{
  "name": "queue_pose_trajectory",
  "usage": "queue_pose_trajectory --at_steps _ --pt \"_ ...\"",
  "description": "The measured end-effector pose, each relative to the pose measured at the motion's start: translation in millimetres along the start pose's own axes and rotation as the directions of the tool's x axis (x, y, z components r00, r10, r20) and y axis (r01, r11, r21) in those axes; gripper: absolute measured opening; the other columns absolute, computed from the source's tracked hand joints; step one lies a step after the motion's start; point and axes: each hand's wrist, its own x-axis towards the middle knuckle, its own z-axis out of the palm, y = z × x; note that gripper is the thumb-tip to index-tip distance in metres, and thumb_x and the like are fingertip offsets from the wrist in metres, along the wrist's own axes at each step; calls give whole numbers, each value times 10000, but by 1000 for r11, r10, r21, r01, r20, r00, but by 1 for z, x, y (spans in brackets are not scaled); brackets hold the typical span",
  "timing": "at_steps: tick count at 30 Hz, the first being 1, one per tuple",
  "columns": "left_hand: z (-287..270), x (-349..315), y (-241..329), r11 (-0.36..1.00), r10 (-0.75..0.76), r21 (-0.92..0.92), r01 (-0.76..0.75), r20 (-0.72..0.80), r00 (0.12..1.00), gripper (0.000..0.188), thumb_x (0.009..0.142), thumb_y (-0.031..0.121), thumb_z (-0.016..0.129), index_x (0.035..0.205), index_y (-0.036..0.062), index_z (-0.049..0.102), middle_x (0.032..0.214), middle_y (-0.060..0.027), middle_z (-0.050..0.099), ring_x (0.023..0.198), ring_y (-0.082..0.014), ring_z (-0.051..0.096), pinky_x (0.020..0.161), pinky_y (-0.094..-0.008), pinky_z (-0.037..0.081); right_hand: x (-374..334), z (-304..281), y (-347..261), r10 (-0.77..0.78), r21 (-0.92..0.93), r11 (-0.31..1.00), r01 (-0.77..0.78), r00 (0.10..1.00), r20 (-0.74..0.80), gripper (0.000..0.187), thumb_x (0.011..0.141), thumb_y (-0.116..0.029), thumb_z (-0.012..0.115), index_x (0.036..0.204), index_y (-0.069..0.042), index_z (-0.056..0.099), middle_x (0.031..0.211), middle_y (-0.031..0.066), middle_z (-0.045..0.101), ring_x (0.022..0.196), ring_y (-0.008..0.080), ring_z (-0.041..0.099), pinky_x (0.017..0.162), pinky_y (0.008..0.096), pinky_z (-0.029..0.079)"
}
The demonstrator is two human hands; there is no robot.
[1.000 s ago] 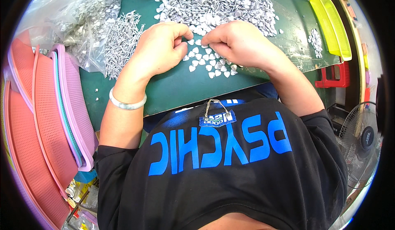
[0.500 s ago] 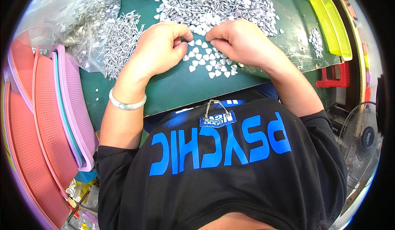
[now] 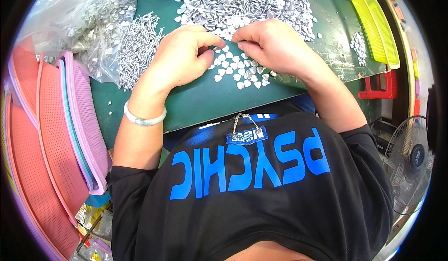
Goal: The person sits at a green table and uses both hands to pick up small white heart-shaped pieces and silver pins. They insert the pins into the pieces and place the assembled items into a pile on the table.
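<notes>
Both my hands meet at the near edge of a large heap of small silvery heart-shaped pieces [image 3: 247, 6]. My left hand [image 3: 184, 53] has its index finger stretched over the pieces. Its thumb is apart from that finger, and the other fingers are curled under. Just to the right, my right hand [image 3: 273, 46] is bent with thumb and index finger drawn together; whatever may be between their tips is too small to make out. Below the fingertips, loose hearts [image 3: 240, 67] lie spread in a single layer on the green tabletop [image 3: 196, 102].
To the left are a pile of silvery screw-like pins [image 3: 140, 46] and a clear plastic bag [image 3: 100, 25] of small pieces. Stacked pink and purple baskets [image 3: 51, 135] stand beside the table. At right are a yellow-green basket [image 3: 375, 27], a small cluster of pieces [image 3: 358, 48], a red stool [image 3: 385, 86] and a fan [image 3: 410, 163].
My left index finger has reached slightly right, away from its thumb, toward my right hand. My right hand has shifted a little up and left. The heap looks much the same.
</notes>
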Motion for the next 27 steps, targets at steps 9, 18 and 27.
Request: queue_pose_trajectory --at_steps 9,18,27 --pt "1 -1 -1 987 -140 -71 142 29 990 251 710 -3 624 952 38 679 718 -63 558 621 -154 528 592 -286 443 8 9 -5 -76 -35 997 75 997 -7 169 821 -185 611 943 -137 717 830 95 690 812 300 661 730 402 527" --pt "-2 0 2 983 -174 -48 175 35 984 226 718 20 623 941 20 660 708 -60 557 611 -145 516 590 -279 442 10 12 -6 -79 -63 995 80 997 25 159 830 -197 602 922 -139 718 826 99 689 818 302 660 729 407 527" --pt "-2 0 1 987 -154 -48 156 30 988 230 712 14 612 937 19 662 701 -64 553 613 -150 521 588 -284 441 10 14 -6 -98 -39 994 98 995 -2 148 832 -214 594 868 -118 701 795 109 673 798 314 651 707 418 523"
